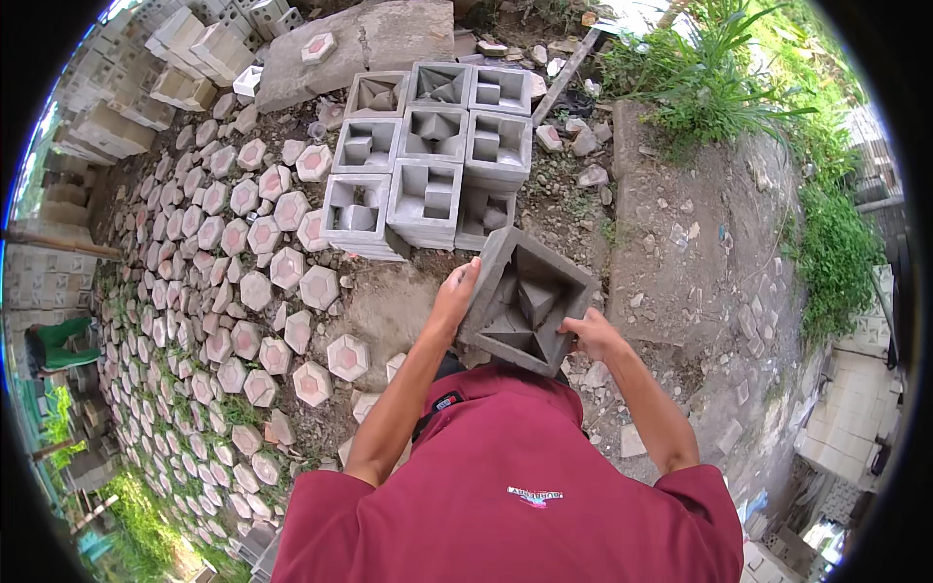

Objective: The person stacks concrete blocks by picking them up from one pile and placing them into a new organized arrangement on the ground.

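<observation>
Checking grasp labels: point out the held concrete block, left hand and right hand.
Held concrete block (pixel 535 299), head view: inner wedge-shaped part.
Left hand (pixel 455 293), head view: back of hand.
Right hand (pixel 596 336), head view: back of hand.

Maroon short-slv tee (pixel 457 476) w/ sm. print (pixel 534 495), prob. blk belt (pixel 444 401).

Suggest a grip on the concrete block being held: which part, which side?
Probably its left and right sides: the concrete block is squarish, so two straight sides oppose, and the rim around its recessed face likely gives an edge to hook. Come from both sides, as the left hand and right hand do.
</observation>
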`<state>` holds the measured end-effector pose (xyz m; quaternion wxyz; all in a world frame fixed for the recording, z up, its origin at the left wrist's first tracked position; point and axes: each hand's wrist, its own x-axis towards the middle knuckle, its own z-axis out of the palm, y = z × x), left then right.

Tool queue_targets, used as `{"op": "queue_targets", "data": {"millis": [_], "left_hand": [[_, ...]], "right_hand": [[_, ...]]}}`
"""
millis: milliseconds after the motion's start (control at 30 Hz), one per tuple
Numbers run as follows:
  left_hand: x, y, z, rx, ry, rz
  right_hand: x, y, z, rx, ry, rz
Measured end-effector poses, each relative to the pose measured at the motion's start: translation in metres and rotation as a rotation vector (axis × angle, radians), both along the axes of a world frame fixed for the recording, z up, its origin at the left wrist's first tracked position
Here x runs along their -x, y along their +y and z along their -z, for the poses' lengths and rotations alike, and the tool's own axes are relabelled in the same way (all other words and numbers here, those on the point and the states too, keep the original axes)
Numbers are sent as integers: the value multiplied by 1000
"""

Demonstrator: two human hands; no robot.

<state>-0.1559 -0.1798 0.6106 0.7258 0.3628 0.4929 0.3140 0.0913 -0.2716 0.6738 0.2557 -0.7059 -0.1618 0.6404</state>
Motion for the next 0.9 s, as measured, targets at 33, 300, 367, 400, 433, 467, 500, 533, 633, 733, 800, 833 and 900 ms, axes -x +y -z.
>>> {"op": "queue_targets", "data": {"millis": [33,300,367,400,433,467,500,533,633,733,800,833,900], "left_hand": [[-11,9,9,64,-31,-9],[-48,74,116,276,319,-188],[-60,61,153,426,337,-601],[-74,59,158,490,309,-585],[-81,41,191,472,230,-581],[-104,42,196,511,18,-677],[-123,45,204,542,-195,-778],[-126,54,215,624,-320,-907],[-141,70,249,561,-236,-981],[-155,79,299,411,-250,-978],[-152,86,338,308,-238,-910],[-150,94,349,368,-288,-922],[-148,111,374,366,-230,-942]], "right_hand": [[-13,15,11,15,6,-23],[-88,140,145,10,183,-204],[-98,163,170,29,108,-260],[-108,171,192,18,90,-243],[-107,185,202,29,98,-283],[-112,193,219,37,90,-284],[-117,202,237,43,85,-291],[-121,208,255,61,80,-300],[-127,229,308,75,17,-366],[-114,248,352,30,86,-349],[-97,261,368,29,38,-219],[-96,262,378,51,32,-232],[-93,272,404,16,-53,-261]]}}
